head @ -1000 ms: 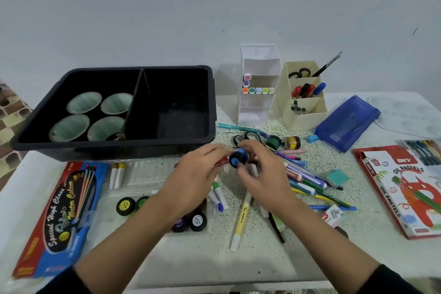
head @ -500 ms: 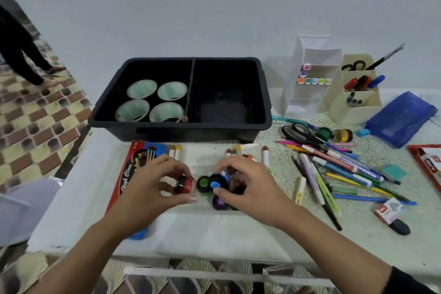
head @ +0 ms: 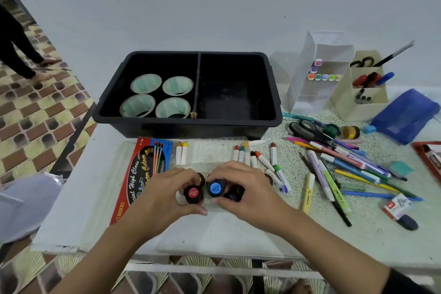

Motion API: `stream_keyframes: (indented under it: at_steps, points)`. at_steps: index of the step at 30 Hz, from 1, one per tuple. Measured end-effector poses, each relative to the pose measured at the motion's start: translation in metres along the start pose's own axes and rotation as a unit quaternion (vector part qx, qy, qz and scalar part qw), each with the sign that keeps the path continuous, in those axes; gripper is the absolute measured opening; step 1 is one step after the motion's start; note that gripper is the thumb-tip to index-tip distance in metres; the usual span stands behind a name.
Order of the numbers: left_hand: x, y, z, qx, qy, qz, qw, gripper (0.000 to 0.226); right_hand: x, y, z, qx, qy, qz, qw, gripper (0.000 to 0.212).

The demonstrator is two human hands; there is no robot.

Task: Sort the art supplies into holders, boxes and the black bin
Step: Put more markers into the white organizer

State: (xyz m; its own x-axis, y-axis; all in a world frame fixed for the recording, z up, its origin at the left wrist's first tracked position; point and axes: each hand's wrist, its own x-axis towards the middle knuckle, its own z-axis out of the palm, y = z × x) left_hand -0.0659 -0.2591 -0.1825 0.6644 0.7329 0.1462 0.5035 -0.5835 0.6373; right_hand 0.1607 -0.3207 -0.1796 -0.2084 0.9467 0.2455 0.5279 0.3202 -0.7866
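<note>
A plain pale grey wall [head: 214, 2] is filling the upper half of the view; a table [head: 372, 236] with a speckled, greenish-white top is standing against it; a white rail [head: 214, 268] is running beneath the table's near edge; a floor [head: 40, 112] of brown, yellow and fan-patterned tiles is spreading out to the left; a person [head: 14, 50] in dark trousers is standing on it at the far left, only legs and feet showing; a pale grey-blue rounded object [head: 23, 203], too blurred to name, is sitting low beside the table's left edge.
</note>
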Motion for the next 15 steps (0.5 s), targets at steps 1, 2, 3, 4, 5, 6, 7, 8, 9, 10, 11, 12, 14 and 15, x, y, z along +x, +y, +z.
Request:
stream_keyframes:
  at_steps: [1,2,3,4,5,6,7,8,9,10,11,12,14,15]
  points:
    - [-0.001,-0.003,-0.001,0.006,0.004,-0.001,1.0,0.045,-0.001,0.001,0.001,-0.022,-0.004,-0.01,1.0,0.038]
    - [-0.002,-0.005,-0.001,0.01,0.008,0.005,1.0,0.044,-0.001,0.003,0.003,-0.049,-0.01,-0.02,0.999,0.037]
    - [-0.003,-0.008,-0.001,0.01,0.011,0.015,1.0,0.043,-0.002,0.005,0.004,-0.079,-0.02,-0.03,0.996,0.036]
    - [-0.003,-0.01,0.0,0.006,0.016,0.024,1.0,0.043,-0.003,0.007,0.006,-0.104,-0.03,-0.04,0.993,0.035]
    - [-0.005,-0.012,0.001,-0.002,0.024,0.028,0.999,0.044,-0.003,0.009,0.007,-0.117,-0.039,-0.05,0.991,0.034]
    - [-0.006,-0.012,0.004,-0.012,0.034,0.028,0.999,0.045,-0.004,0.01,0.009,-0.121,-0.044,-0.058,0.99,0.033]
    - [-0.007,-0.012,0.006,-0.021,0.045,0.024,0.998,0.046,-0.004,0.011,0.01,-0.121,-0.048,-0.064,0.989,0.033]
    - [-0.008,-0.012,0.008,-0.029,0.052,0.018,0.998,0.047,-0.004,0.012,0.01,-0.119,-0.049,-0.066,0.989,0.034]
    - [-0.008,-0.013,0.009,-0.037,0.054,0.013,0.998,0.047,-0.004,0.012,0.011,-0.115,-0.051,-0.069,0.99,0.034]
    - [-0.009,-0.013,0.01,-0.042,0.051,0.011,0.998,0.046,-0.004,0.011,0.01,-0.115,-0.056,-0.074,0.989,0.033]
    - [-0.009,-0.013,0.01,-0.046,0.042,0.013,0.998,0.045,-0.004,0.012,0.01,-0.119,-0.065,-0.081,0.987,0.032]
    - [-0.01,-0.013,0.011,-0.047,0.03,0.016,0.998,0.044,-0.004,0.012,0.009,-0.13,-0.076,-0.089,0.985,0.031]
    - [-0.009,-0.011,0.01,-0.042,0.008,0.017,0.999,0.042,-0.003,0.014,0.007,-0.154,-0.088,-0.099,0.979,0.03]
    - [-0.008,-0.011,0.009,-0.039,0.001,0.016,0.999,0.042,-0.003,0.015,0.006,-0.161,-0.089,-0.103,0.978,0.029]
